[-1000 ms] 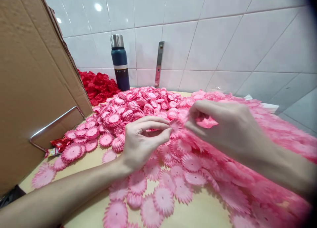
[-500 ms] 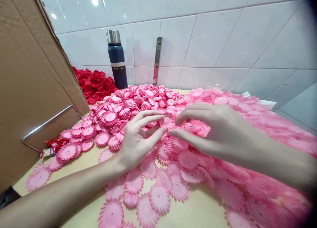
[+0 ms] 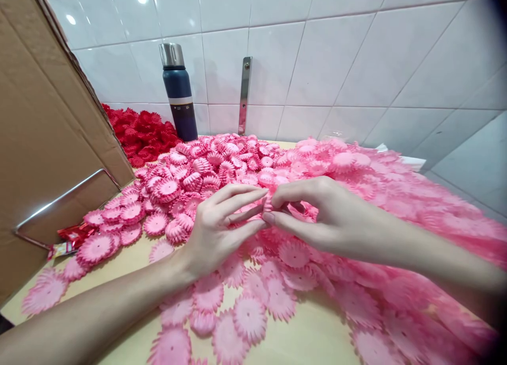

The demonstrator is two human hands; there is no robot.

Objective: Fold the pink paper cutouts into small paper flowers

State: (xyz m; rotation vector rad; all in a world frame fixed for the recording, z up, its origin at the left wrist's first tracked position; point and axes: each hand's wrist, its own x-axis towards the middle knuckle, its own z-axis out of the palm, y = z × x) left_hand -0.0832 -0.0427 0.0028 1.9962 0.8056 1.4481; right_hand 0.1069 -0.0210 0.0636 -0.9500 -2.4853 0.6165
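Pink fringed petal discs with small centre holes lie all over the table, heaped deepest behind and to the right of my hands. My left hand reaches in from the left, its fingertips closed around the left side of a small cupped pink petal piece. From the other side, my right hand pinches the same piece between thumb and index finger. The fingertips of both hands nearly meet there and cover most of the piece.
An open cardboard box with a metal wire handle stands at left. Behind it are a red petal pile and a dark blue bottle. Tiled wall closes the back. A red wrapper lies by the box.
My right hand has moved left to meet the left hand, and its thumb and index finger have closed on the petal piece. The view has shifted slightly to the right.
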